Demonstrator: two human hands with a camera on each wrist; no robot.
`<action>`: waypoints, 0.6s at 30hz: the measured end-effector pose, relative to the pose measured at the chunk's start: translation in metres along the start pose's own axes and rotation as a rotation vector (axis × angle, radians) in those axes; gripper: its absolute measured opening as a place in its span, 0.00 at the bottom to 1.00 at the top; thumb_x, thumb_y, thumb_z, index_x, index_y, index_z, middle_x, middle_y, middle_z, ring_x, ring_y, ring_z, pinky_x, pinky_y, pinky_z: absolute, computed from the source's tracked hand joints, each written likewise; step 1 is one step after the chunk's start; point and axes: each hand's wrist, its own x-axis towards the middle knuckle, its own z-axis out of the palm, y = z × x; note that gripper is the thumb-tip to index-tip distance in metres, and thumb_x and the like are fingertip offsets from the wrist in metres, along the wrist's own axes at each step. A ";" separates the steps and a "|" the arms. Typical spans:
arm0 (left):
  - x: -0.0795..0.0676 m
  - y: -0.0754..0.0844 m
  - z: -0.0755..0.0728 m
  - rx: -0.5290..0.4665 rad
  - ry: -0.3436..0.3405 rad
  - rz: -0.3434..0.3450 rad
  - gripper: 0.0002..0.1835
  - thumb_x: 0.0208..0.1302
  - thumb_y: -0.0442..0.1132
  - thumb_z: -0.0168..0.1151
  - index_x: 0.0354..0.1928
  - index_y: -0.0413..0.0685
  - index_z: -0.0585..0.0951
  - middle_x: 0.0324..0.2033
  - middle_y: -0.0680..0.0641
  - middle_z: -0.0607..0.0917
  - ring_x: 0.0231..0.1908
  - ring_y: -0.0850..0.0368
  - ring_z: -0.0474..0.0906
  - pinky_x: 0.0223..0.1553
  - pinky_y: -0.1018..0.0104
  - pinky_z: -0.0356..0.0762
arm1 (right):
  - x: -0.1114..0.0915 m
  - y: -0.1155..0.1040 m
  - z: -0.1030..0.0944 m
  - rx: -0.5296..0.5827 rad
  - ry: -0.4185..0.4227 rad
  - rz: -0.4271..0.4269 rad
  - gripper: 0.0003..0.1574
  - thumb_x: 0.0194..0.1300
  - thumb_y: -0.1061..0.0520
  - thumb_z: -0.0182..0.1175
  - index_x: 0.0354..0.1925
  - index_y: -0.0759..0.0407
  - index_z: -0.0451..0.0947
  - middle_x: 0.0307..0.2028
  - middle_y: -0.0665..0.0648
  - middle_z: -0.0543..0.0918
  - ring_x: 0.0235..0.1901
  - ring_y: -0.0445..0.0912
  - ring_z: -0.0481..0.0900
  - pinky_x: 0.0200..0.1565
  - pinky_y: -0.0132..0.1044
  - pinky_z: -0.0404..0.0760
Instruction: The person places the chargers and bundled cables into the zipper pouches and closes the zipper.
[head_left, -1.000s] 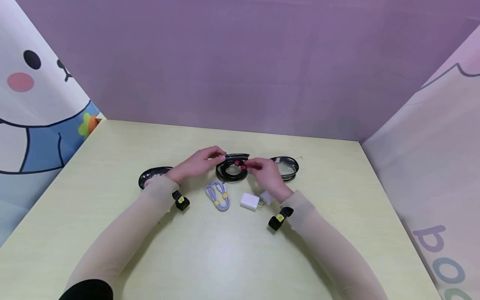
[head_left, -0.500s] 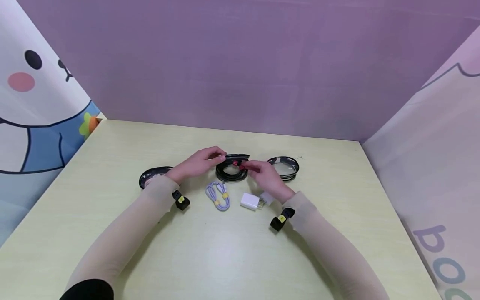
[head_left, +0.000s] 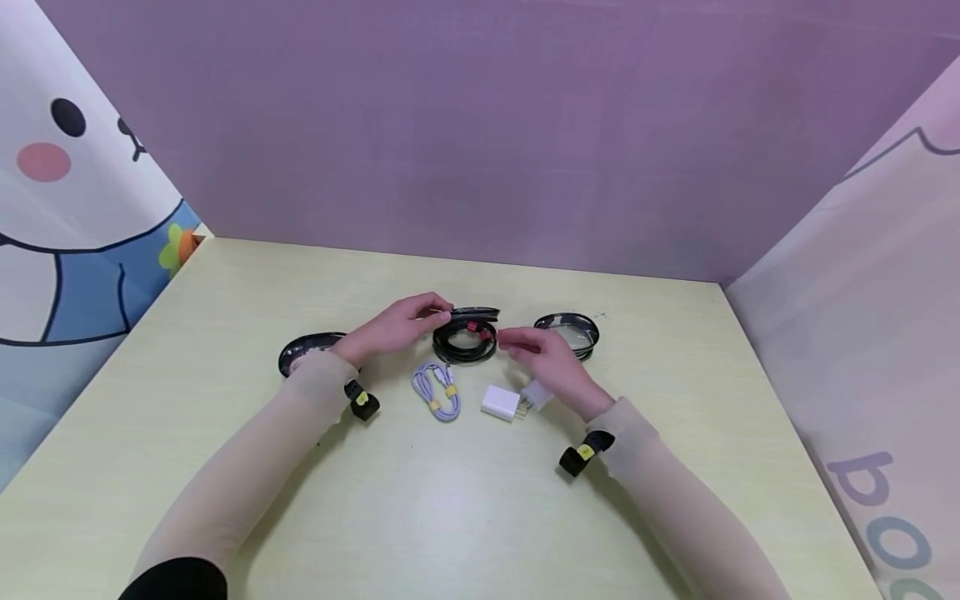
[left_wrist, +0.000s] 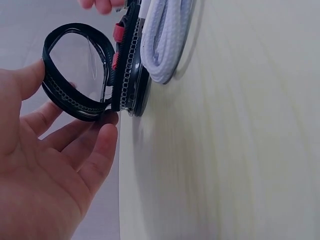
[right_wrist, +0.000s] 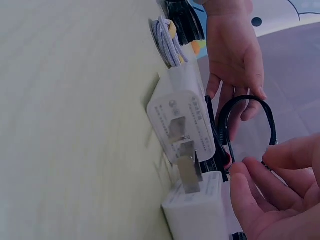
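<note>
My left hand (head_left: 393, 329) pinches the raised lid of a round zip case (head_left: 476, 312) by its left edge. In the left wrist view the thumb and fingers hold the lid's black rim (left_wrist: 70, 101), round a clear panel. A coiled black cable (head_left: 452, 346) with red ties lies in the case base. At the case's right side, my right hand (head_left: 551, 362) has its fingers loosely bent and nothing held. In the right wrist view, the right fingers (right_wrist: 287, 155) overlap the lid's edge.
A lilac cable (head_left: 435, 392) bundled with yellow ties lies in front of the case. White chargers (head_left: 500, 402) with metal prongs sit below the right hand. Other round black-rimmed cases stand at right (head_left: 577, 333) and left (head_left: 296, 354), the left one partly behind the forearm.
My right hand has let go of the red-tied cable and drawn back slightly to the right. The left hand keeps its hold on the lid, almost still.
</note>
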 end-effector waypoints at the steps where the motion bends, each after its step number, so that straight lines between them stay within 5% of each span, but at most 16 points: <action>1: 0.000 0.001 0.000 -0.002 -0.001 0.001 0.18 0.77 0.49 0.51 0.59 0.46 0.76 0.61 0.44 0.77 0.65 0.47 0.69 0.66 0.50 0.64 | -0.002 0.000 -0.001 0.016 -0.006 0.007 0.22 0.71 0.64 0.57 0.62 0.58 0.77 0.56 0.57 0.82 0.57 0.54 0.79 0.58 0.42 0.76; 6: -0.002 0.003 0.001 -0.003 0.000 0.002 0.18 0.77 0.49 0.51 0.59 0.47 0.77 0.61 0.45 0.77 0.65 0.47 0.69 0.66 0.51 0.65 | -0.016 0.000 -0.002 0.060 -0.030 0.022 0.20 0.71 0.63 0.58 0.59 0.58 0.80 0.55 0.58 0.83 0.56 0.51 0.79 0.58 0.45 0.76; 18: -0.002 0.001 0.002 -0.019 -0.017 -0.015 0.20 0.77 0.51 0.51 0.60 0.48 0.76 0.62 0.46 0.76 0.65 0.49 0.69 0.66 0.51 0.64 | -0.041 0.003 0.002 -0.064 -0.088 -0.094 0.20 0.65 0.64 0.65 0.56 0.59 0.82 0.52 0.55 0.85 0.52 0.48 0.82 0.54 0.42 0.79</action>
